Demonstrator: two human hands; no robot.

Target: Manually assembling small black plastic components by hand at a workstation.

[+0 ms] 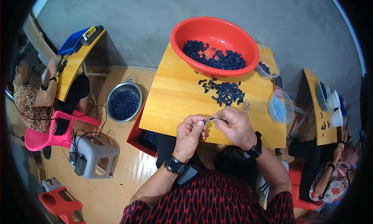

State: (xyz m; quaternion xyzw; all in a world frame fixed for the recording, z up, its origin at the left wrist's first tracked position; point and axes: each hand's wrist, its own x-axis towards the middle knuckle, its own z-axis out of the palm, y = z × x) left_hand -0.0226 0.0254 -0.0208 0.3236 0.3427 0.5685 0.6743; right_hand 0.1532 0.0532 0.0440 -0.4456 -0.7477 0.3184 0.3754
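Note:
Over the near edge of the yellow table [163,103], my two hands almost meet. My left hand [188,136] pinches a small black plastic piece [204,120] between thumb and fingers. Thumb and forefinger of my right hand [235,128] close on another tiny dark piece [211,119], a short gap from the first. Its exact shape is too small to tell. Just beyond my hands lies a loose heap of short black tube-like pieces [227,93]. Behind the heap stands a large red basin [229,33], partly filled with similar pieces.
At the table's right edge are a tub of light-blue bits [278,108] and a clear container [265,68] of dark pieces. Left on the floor sit a metal bowl [124,101] of black pieces, a red crate [136,136] and a grey stool [99,154]. People work at side tables.

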